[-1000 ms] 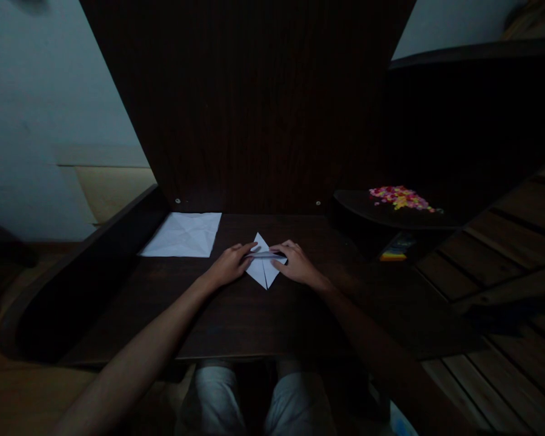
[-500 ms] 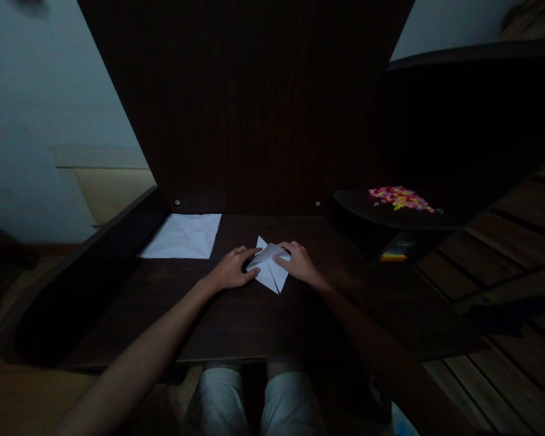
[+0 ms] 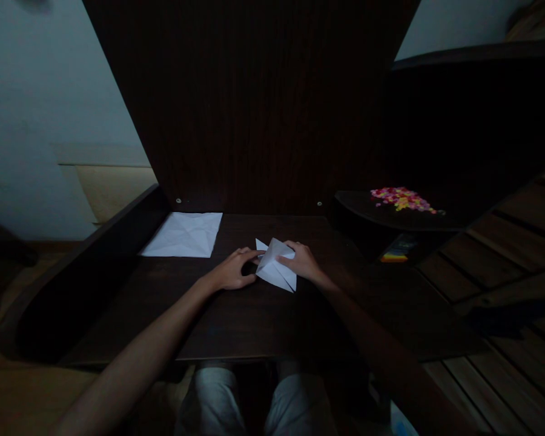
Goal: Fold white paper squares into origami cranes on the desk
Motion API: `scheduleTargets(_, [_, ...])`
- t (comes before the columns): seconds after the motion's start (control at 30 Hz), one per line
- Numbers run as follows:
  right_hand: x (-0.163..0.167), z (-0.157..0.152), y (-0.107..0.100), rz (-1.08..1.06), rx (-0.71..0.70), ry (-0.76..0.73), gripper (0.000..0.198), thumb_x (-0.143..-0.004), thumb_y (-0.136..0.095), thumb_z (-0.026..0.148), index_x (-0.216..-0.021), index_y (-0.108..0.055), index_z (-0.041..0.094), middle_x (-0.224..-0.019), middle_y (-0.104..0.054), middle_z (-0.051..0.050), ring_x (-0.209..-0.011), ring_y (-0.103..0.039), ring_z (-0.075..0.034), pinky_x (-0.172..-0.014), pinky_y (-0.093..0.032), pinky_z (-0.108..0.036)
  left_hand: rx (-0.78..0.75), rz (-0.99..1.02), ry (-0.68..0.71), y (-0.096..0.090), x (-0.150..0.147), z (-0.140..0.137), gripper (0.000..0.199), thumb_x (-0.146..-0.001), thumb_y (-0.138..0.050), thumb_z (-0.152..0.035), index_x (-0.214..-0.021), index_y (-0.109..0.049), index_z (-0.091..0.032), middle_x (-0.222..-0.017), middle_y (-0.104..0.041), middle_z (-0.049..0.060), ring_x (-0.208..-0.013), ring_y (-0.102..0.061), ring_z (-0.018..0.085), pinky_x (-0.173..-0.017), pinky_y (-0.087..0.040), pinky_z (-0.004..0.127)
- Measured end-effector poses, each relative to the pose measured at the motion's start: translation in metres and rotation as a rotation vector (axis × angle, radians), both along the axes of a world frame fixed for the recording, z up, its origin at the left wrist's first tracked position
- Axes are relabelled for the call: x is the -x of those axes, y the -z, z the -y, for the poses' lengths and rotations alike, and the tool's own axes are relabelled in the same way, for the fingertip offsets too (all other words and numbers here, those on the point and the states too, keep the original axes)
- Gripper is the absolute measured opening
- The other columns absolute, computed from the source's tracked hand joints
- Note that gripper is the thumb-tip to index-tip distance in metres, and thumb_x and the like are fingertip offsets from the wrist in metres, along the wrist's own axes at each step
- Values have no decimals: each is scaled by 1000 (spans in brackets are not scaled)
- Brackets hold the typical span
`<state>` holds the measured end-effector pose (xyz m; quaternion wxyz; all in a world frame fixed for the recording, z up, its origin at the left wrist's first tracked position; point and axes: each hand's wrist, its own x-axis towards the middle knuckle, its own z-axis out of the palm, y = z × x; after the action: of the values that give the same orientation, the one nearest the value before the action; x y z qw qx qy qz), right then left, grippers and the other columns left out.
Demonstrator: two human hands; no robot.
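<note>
A small piece of folded white paper (image 3: 277, 269) sits over the dark desk in front of me, with pointed corners and a slit running to its near tip. My right hand (image 3: 302, 261) pinches its right side, thumb lying on top and the other fingers behind. At the left edge is my left hand (image 3: 232, 270), thumb and forefinger apart with a dark gap between them. That forefinger reaches the paper's upper left part; whether it presses on it I cannot tell. A creased white sheet (image 3: 184, 235) lies flat at the back left of the desk.
The dark wooden desk (image 3: 236, 321) has a raised side panel (image 3: 91, 266) at left and a tall back panel (image 3: 254, 109). On a low shelf (image 3: 352, 203) at right lies a heap of small pink, red and yellow pieces (image 3: 404, 198). Something with a rainbow-coloured edge (image 3: 394, 257) stands underneath.
The folded paper has turned and shifted slightly right with my right hand. My left thumb has come away from its lower left edge, and a flap now stands more over the middle.
</note>
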<state>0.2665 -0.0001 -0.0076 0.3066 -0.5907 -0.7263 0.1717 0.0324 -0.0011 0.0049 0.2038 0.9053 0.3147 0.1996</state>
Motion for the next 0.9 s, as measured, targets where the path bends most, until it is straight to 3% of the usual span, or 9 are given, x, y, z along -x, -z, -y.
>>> scheduleTargets(0.13, [-1, -2, 3, -1, -4, 16, 25, -72, -69, 25, -96, -68, 18, -92, -69, -5, -84, -62, -20, -75, -46, -29, 8, 33, 1, 6, -1, -3, 47, -83, -60, -36, -125, -53, -16, -109, -63, 10, -104, -57, 25, -93, -43, 39])
scheduleTargets(0.33, [-1, 0, 2, -82, 17, -30, 24, -71, -68, 24, -93, -67, 17, -87, -70, -4, -77, -63, -18, -70, -46, -26, 34, 92, -17, 11, -3, -6, 47, -81, -66, -37, -122, -54, -18, -104, -66, 8, -99, -61, 22, -89, -46, 36])
scheduleTargets(0.63, [1, 1, 3, -118, 9, -77, 24, -70, -67, 23, -93, -68, 15, -87, -70, -3, -75, -62, -18, -66, -45, -25, 145, 242, -69, 11, -6, -5, 68, -73, -73, -38, -131, -45, -18, -114, -64, 9, -95, -65, 21, -88, -49, 34])
scheduleTargets(0.9, [4, 1, 4, -170, 33, -120, 26, -71, -66, 23, -95, -67, 15, -88, -70, -3, -76, -62, -17, -67, -45, -25, 169, 243, -150, 13, -8, -5, 86, -70, -75, -37, -141, -30, -19, -87, -63, 0, -87, -64, 19, -87, -47, 34])
